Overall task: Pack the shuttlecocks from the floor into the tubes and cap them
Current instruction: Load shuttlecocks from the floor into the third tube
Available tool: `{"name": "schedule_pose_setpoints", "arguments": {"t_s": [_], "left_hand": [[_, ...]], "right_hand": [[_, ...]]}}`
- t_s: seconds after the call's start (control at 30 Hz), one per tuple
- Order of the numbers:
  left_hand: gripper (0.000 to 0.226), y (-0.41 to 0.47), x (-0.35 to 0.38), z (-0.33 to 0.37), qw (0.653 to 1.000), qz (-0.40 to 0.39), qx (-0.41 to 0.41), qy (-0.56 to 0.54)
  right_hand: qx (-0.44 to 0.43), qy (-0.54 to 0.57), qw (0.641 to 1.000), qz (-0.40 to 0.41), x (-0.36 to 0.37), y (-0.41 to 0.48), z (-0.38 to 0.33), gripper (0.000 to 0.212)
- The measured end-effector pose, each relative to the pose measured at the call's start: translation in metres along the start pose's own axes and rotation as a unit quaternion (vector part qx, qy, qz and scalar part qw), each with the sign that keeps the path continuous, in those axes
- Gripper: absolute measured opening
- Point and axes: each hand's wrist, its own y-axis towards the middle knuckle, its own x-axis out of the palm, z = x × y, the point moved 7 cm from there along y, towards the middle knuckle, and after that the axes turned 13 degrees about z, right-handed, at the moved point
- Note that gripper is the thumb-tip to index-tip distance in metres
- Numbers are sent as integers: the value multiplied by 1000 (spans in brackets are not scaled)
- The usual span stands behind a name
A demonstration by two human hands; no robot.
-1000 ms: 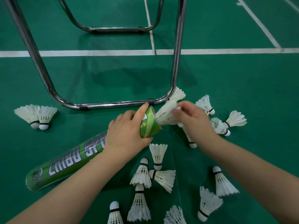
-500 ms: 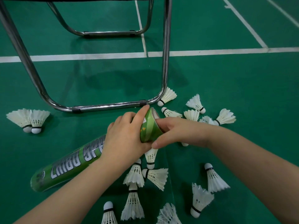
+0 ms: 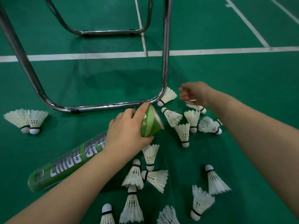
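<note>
i look down on a green court floor (image 3: 242, 75). the left hand (image 3: 127, 133) wraps round the green tube (image 3: 72, 162) close to its open mouth, thumb along the upper rim and fingers curled over the body in a firm hold. the tube slants from the lower left, where its closed end rests on the floor, up to the centre of the frame, with the mouth lifted and facing right. i cannot see inside it.

the right hand (image 3: 195, 93) hangs at centre right, palm down. its fingers are loosely spread and a little blurred, and they hold nothing that i can make out. just left of it lies the corner shuttlecock (image 3: 167, 96), touching the bent corner of the chrome chair frame (image 3: 103, 106). the frame's lower bar runs just above the tube mouth, near the left thumb.

below the right hand sits the right cluster (image 3: 183, 133) of shuttlecocks, one of them partly hidden under the wrist. the nearest lies just beside the tube mouth.

at lower centre the middle heap (image 3: 134, 175) lies tangled, some cork up and some on their sides. at lower right are two loose shuttlecocks (image 3: 215, 180). the left pair (image 3: 25, 118) lies touching at the left edge, well apart from the rest. a white court line (image 3: 97, 54) crosses the upper frame behind the chair legs.
</note>
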Motion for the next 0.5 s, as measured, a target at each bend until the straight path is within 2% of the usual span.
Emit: {"name": "schedule_pose_setpoints", "arguments": {"t_s": [0.07,0.1,0.17,0.2,0.33,0.5], "left_hand": [[95,-1,4,2,1000,-9,9,2],[95,-2,6,3,1000,-13,13,4],[95,-2,7,3,1000,-14,15,4],[95,-2,7,2,1000,-13,14,2],[96,1,5,-2,1000,1,9,-12],[98,3,3,-5,1000,9,6,-21]], "right_hand": [[33,-21,996,77,-5,28,22,10],[21,-69,993,89,-2,36,28,16],[-41,-176,979,90,10,45,32,43],[-63,-197,974,91,17,47,30,52],[-84,-166,978,90,40,57,20,73],[-109,-146,981,68,65,63,9,90]]}}
